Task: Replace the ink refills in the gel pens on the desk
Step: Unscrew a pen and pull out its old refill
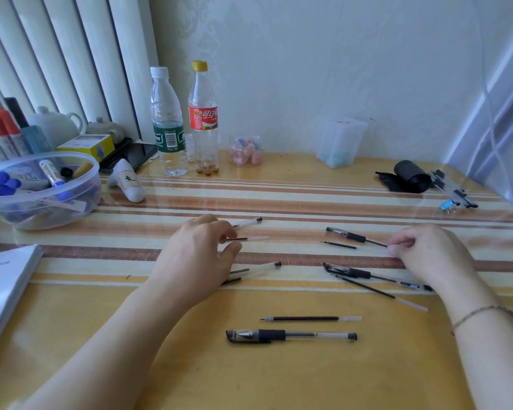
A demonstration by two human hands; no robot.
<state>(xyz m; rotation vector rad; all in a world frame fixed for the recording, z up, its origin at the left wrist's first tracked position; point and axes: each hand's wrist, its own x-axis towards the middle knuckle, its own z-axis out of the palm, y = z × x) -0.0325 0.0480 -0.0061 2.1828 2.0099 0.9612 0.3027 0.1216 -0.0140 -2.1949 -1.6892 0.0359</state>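
Evidently mid-task: several gel pens and loose refills lie spread across the middle of the desk, set out roughly in pairs. Nearest the front edge, one capped, assembled pen lies parallel to a loose refill, apparently untouched. Toward the right edge, a second pen lies touching another loose refill. Farther back on that side, the right hand pinches with curled fingertips the rear end of a third pen, which rests on the desk with a short refill just beside it. At the centre, the left hand hovers with fingers loosely curled and slightly apart over a thin refill; whether the fingertips touch it cannot be told. A clear barrel lies behind this hand and another in front of it, with dark pieces partly hidden beneath the palm. By this layout, disassembly seems under way on the centre pens, while the front and right pens await swapping; no pen is clearly finished. A tub of markers stands at the left edge and two bottles near the back edge.
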